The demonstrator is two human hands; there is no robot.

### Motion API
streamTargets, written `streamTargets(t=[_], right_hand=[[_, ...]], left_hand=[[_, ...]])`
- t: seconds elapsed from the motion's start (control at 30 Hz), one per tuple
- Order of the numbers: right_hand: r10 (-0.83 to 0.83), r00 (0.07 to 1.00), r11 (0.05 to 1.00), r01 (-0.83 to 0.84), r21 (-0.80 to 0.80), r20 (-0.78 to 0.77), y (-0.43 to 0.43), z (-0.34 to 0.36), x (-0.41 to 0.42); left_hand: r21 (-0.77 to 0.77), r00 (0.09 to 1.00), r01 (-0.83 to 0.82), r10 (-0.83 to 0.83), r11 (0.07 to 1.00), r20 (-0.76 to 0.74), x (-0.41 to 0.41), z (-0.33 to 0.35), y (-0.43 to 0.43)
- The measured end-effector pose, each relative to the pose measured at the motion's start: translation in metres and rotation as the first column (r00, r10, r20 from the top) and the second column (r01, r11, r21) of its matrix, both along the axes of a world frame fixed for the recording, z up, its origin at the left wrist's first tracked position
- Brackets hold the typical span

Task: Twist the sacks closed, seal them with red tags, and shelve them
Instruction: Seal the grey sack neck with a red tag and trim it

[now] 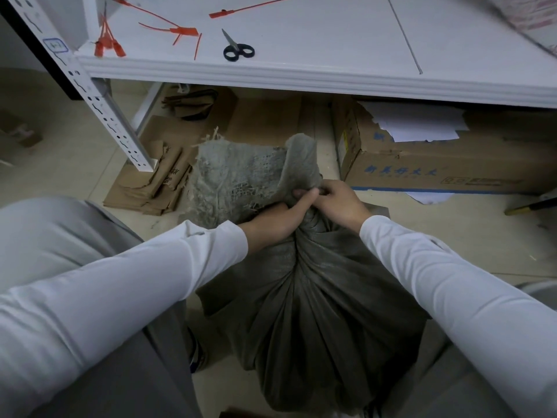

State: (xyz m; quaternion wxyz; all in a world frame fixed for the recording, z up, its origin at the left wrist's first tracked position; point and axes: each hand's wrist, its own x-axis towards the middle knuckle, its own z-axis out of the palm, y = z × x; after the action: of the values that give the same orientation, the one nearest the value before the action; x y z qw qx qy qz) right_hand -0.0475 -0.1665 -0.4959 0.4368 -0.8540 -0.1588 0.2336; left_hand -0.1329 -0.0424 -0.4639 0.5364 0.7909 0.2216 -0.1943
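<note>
1. I am watching the sack (316, 297) standing on the floor (75, 152) below the shelf's (301, 76) front edge. The left hand (280, 220) is gripping its gathered neck and the right hand (340, 203) is pinching the loose flap above.
2. I am judging the twist could unwind. The red tags (180, 30) are lying near the shelf's left front corner, so fetching one means freeing a hand.
3. The weave is looking coarse, grey and stiff, fraying at the mouth and pleating toward the neck.

Our hands at the sack's neck

We grip the gathered neck of the grey sack (316, 297) with left hand (280, 220) and right hand (340, 203); red tags (180, 30) and scissors (238, 49) lie on the shelf (331, 40).
</note>
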Motion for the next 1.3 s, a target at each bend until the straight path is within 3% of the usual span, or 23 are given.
streamTargets(t=[0.13,0.3,0.47,0.57,0.7,0.97,1.17,1.3], right_hand=[[0.024,0.991,0.991,-0.007,-0.13,0.131,0.007,-0.001,-0.003],[0.031,0.993,0.99,-0.014,-0.143,0.117,0.01,0.002,-0.004],[0.108,0.973,0.975,-0.065,-0.211,0.202,0.005,0.01,-0.002],[0.184,0.93,0.94,-0.072,-0.335,0.317,0.006,0.015,-0.009],[0.266,0.893,0.9,-0.096,-0.424,0.362,0.01,0.019,-0.018],[0.276,0.867,0.937,-0.146,-0.317,0.415,0.012,0.032,-0.018],[0.227,0.751,0.963,-0.076,-0.259,0.62,0.021,0.047,-0.016],[0.197,0.697,0.971,-0.043,-0.233,0.689,0.029,0.053,-0.015]], left_hand=[[0.067,0.992,0.104,-0.098,0.992,-0.084,-0.01,-0.004,-0.005],[0.057,0.983,0.135,-0.126,0.989,-0.134,-0.013,0.001,-0.005],[-0.108,0.998,-0.024,0.017,0.994,-0.061,-0.01,0.007,-0.002],[-0.216,0.978,-0.205,0.206,0.955,-0.018,-0.005,0.007,-0.003],[-0.271,0.954,-0.29,0.298,0.918,-0.008,-0.003,0.005,-0.006],[-0.23,0.84,-0.517,0.54,0.824,0.046,0.002,0.009,-0.004],[-0.222,0.787,-0.535,0.577,0.815,0.218,0.003,0.029,0.003],[-0.178,0.811,-0.494,0.525,0.851,0.26,0.004,0.038,0.013]])
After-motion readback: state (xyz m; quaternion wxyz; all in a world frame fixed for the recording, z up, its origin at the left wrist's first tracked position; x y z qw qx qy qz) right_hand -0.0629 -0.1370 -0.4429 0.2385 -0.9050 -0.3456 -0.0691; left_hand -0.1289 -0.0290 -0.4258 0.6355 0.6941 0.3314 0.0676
